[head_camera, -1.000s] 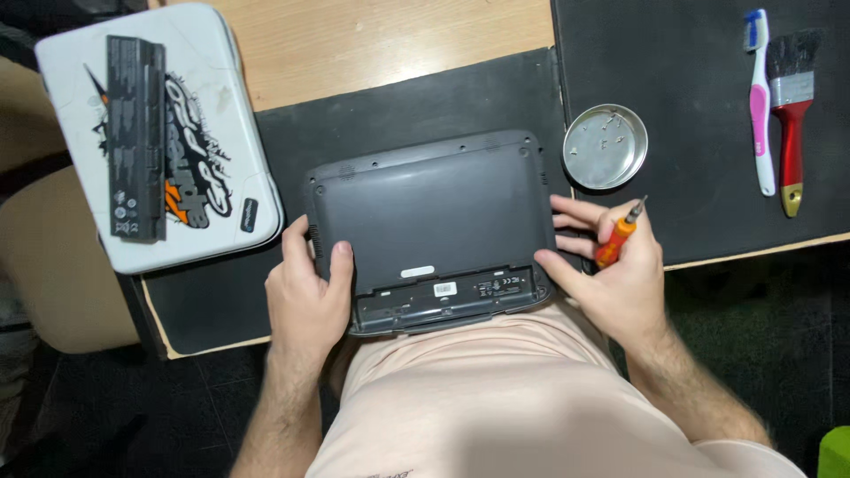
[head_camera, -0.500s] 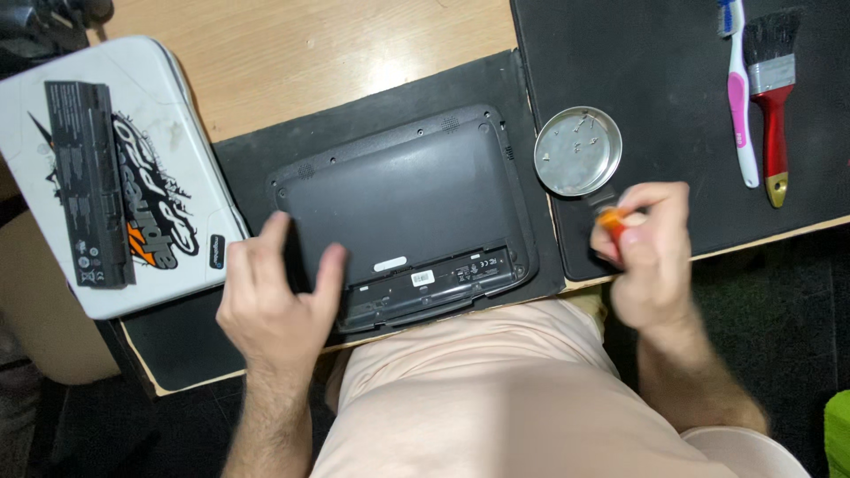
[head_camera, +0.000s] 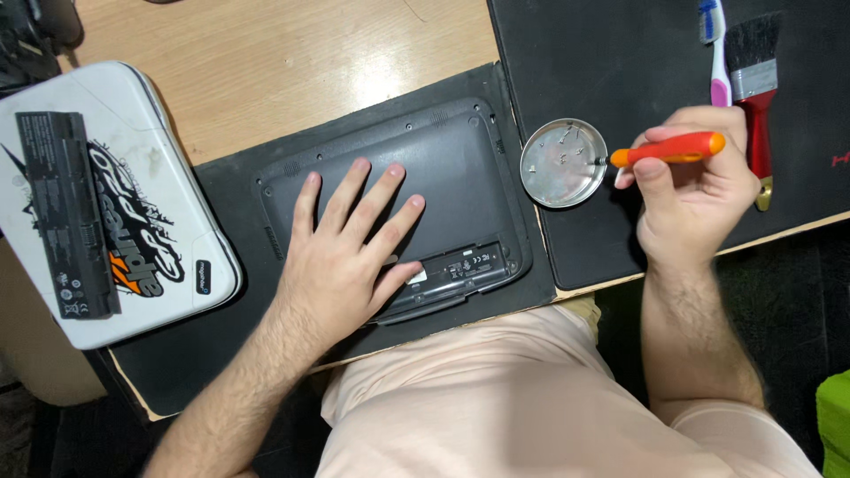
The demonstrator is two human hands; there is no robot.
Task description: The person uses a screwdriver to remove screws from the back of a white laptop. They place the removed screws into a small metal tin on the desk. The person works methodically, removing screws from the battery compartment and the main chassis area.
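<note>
Head view. My left hand [head_camera: 341,252] lies flat on the upturned base of the grey laptop [head_camera: 460,177], palm down, fingers [head_camera: 382,193] spread apart and gripping nothing; the thumb rests just beside the open battery bay [head_camera: 465,268] at the near edge. The laptop sits upside down on a black mat [head_camera: 221,186] at the centre of the wooden desk [head_camera: 266,62], directly in front of my torso.

My right hand [head_camera: 695,199] is raised over a second, larger black mat [head_camera: 602,62] to the right. Its thumb and fingers are closed in a pinch around the orange handle of a screwdriver [head_camera: 668,149], held roughly level with the tip pointing left. The tip reaches the right rim of a round metal dish [head_camera: 549,181], which holds a few small screws [head_camera: 567,133]. The dish rests on the larger mat, just beside the laptop's right edge.

Beyond my right hand, a toothbrush [head_camera: 715,49] and a red-handled brush [head_camera: 754,75] lie side by side on the same mat.

At far left, a white laptop [head_camera: 150,239] with a black and orange graphic lies on the desk, well apart from my left hand. A long black battery [head_camera: 55,212] lies on top of it.
</note>
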